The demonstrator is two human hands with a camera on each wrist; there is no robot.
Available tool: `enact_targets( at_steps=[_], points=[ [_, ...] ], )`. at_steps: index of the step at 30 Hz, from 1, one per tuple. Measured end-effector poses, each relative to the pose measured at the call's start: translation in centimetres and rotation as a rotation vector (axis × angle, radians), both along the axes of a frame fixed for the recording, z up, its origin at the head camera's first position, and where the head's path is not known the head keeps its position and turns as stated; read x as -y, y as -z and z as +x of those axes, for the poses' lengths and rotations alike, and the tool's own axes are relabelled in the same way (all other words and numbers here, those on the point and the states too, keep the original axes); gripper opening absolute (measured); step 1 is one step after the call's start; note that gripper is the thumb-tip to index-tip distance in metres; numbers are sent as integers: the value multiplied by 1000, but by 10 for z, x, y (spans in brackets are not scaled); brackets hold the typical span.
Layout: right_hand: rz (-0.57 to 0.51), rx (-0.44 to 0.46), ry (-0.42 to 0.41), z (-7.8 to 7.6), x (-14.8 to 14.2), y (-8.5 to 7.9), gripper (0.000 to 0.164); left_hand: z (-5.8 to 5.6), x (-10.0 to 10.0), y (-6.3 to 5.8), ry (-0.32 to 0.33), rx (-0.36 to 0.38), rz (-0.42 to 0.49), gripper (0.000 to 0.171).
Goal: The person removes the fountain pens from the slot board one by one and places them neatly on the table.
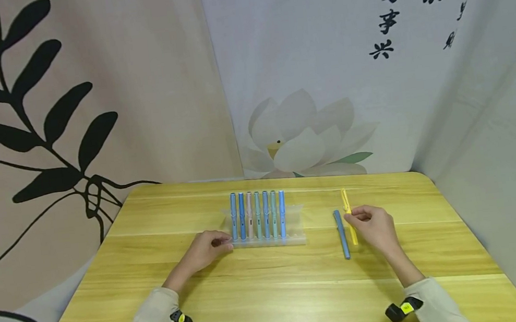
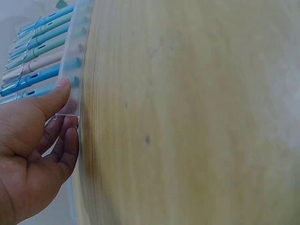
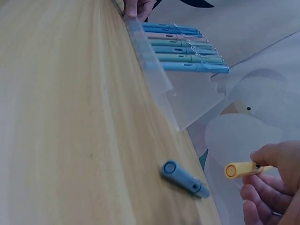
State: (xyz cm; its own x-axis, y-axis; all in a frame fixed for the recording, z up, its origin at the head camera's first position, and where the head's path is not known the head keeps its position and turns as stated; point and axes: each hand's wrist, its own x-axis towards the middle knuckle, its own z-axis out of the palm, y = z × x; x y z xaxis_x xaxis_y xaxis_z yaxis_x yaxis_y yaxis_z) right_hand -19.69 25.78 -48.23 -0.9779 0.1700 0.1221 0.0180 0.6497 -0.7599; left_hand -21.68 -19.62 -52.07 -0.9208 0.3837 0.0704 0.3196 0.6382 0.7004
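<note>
My left hand (image 1: 207, 251) pinches the left end of a clear plastic pen stand (image 1: 296, 240); in the left wrist view the thumb (image 2: 60, 93) lies over its front lip. Several capped pens in blue, green and pink stand in a row in it, among them a pink pen (image 1: 250, 217) and a light blue pen (image 1: 282, 213) at the right end. Between the thumb and fingers of my right hand (image 1: 376, 227) is a yellow pen (image 3: 241, 169), its far end pointing away. Just left of it a grey-blue pen (image 1: 341, 233) lies on the table.
The wooden table (image 1: 272, 296) ends at the back against hanging cloth (image 1: 160, 87) printed with leaves, a lotus and characters. Another light cloth (image 1: 495, 131) hangs along the right side. The stand's right part holds no pens.
</note>
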Motion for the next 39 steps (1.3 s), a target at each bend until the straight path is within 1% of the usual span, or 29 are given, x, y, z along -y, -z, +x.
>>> enact_targets(
  at_steps=[7, 14, 25, 31, 39],
  points=[
    [30, 53, 10, 2, -8, 10, 32, 1, 0, -1, 4, -1, 1, 26],
    [63, 88, 24, 3, -11, 18, 32, 1, 0, 0, 9, -4, 7, 26],
    [95, 124, -11, 4, -13, 27, 33, 2, 0, -2, 3, -6, 5, 27],
    [109, 146, -23, 2, -13, 30, 31, 2, -1, -2, 7, -9, 5, 27],
    [116, 175, -20, 2, -13, 29, 33, 1, 0, -1, 22, -19, 8, 26]
  ],
)
